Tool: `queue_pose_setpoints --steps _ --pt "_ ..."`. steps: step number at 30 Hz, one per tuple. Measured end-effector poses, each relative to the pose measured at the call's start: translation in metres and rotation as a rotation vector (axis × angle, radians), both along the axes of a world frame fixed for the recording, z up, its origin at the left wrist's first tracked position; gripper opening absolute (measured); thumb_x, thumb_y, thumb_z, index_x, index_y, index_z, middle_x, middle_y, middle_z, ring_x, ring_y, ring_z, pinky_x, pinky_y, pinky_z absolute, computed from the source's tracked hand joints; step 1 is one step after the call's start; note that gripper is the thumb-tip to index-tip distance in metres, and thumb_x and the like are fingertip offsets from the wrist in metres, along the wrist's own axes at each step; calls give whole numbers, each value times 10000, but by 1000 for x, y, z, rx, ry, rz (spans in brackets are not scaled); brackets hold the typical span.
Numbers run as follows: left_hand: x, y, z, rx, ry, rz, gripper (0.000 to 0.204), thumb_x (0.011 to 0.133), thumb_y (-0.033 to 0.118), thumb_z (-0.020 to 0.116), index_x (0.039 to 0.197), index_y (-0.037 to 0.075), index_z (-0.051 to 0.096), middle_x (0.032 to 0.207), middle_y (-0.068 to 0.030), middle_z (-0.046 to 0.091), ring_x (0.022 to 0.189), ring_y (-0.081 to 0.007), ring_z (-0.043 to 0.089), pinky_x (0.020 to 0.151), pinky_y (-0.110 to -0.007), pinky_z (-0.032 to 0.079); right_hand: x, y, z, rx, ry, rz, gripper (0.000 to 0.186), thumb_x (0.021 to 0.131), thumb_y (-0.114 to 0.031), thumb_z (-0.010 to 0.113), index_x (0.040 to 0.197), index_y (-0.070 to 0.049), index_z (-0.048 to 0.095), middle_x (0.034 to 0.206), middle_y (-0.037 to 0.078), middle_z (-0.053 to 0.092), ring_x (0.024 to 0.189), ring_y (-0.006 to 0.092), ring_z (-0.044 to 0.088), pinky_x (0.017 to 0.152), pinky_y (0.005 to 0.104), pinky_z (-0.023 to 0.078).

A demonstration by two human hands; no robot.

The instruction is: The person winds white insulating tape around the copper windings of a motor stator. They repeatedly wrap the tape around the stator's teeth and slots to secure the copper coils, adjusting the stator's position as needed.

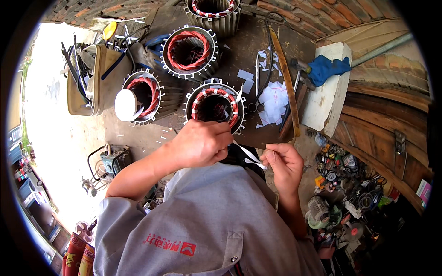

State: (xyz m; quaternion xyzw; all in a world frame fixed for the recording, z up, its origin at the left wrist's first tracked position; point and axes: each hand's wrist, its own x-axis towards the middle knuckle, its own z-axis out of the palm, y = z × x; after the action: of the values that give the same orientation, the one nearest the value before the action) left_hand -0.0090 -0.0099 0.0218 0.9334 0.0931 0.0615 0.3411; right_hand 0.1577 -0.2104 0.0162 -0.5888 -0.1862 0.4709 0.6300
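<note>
Head view shows the left hand (200, 143) curled at the rim of the nearest motor ring (214, 106), already wrapped in white tape, while the right hand (282, 162) pinches a white paper strip (248, 154), so more tucking looks left.

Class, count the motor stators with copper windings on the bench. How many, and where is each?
4: one under the left hand, one left of it, one behind, one cut off at the top edge. More may be hidden.
</note>
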Motion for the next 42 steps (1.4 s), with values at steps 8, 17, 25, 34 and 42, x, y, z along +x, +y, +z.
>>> queue_pose_setpoints --steps 8,17,25,34,42 --pt "3 29 4 38 494 31 342 841 94 646 1180 54 641 1157 -99 680 887 -350 687 727 -445 569 2 0 -6 -45 -27 38 140 989 5 595 1112 54 638 890 81 689 775 84 622 729 226 513" --pt "33 32 -2 2 616 -4 162 815 190 650 913 86 727 847 -125 708 777 -339 688 696 -465 543 5 11 -18 -111 120 100 132 996 -75 624 1075 28 647 849 34 677 696 38 563 638 195 463" --pt "10 5 -2 -143 235 322 140 835 134 644 936 61 707 865 -125 706 759 -342 686 717 -449 549 -13 28 -55 -250 323 308 207 949 -120 707 1062 43 652 897 47 692 746 72 627 709 223 504" --pt "21 26 1 -106 701 169 312 802 156 628 1093 92 721 936 -168 721 889 -369 688 778 -470 547 -13 36 -59 -230 301 446 239 948 -196 717 985 38 692 771 -2 643 699 52 567 599 237 451" --pt "28 20 1 -63 689 235 198 799 167 634 939 108 761 863 -133 722 820 -335 699 730 -454 553 -1 47 -45 -284 2 653 233 984 -200 669 924 25 686 768 7 643 697 46 561 599 225 443"
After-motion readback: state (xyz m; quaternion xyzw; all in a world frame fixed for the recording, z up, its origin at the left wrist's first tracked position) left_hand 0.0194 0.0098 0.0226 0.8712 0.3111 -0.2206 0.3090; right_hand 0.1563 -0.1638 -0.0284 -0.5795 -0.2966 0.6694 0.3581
